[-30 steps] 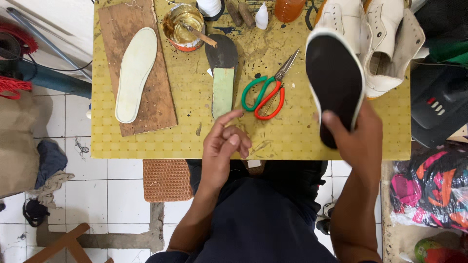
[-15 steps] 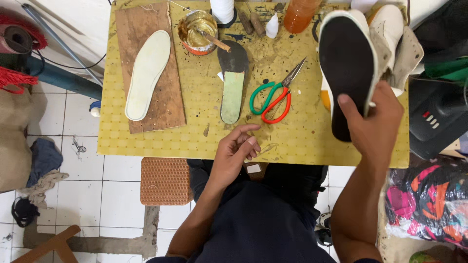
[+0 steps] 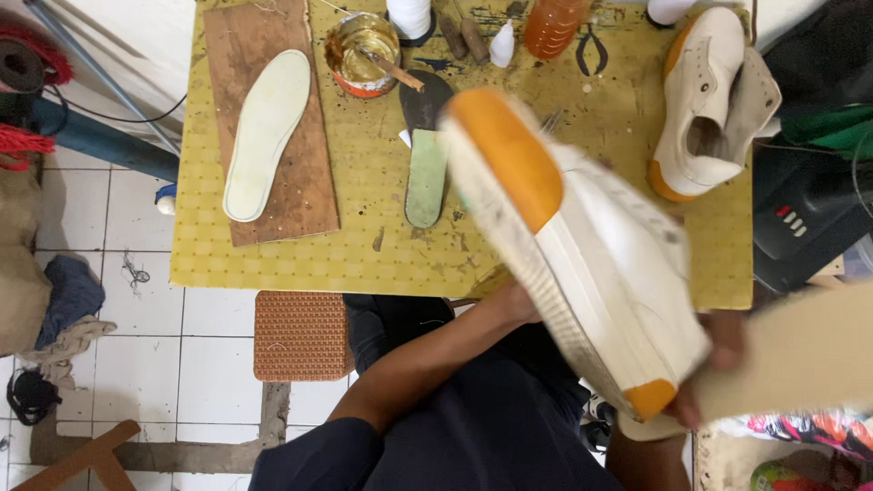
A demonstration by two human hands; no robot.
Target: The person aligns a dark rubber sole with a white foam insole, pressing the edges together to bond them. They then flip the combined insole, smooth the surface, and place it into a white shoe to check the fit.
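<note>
Now the white shoe (image 3: 582, 245) fills the middle of my view, blurred and tipped on its side, where half a second ago I saw only its black sole held upright at the right of the table; its orange toe cap points far-left and its orange heel patch near-right, with a ribbed off-white sole edge running between them. My right hand (image 3: 718, 364) has come in close under the heel end; fingers show at the heel, seemingly closed on the shoe, though much of the hand is hidden. My left hand (image 3: 514, 300) has moved from the table edge to beneath the shoe; only the wrist shows, so I cannot tell how open it is or whether it grips. The scissors seen earlier are now hidden behind the shoe.

On the yellow dimpled table (image 3: 273, 259) the rest looks unmoved: a pale flat insole (image 3: 266, 134) on a worn brown wooden board (image 3: 314, 191) at the left; a round glue tin (image 3: 362, 50) with a stick in it at the far side; a green and black insole piece (image 3: 426, 173) just right of the board; a second white shoe (image 3: 700, 100) with orange trim at the far right; a brown textured mat (image 3: 300, 335) on the tiled floor near me.
</note>
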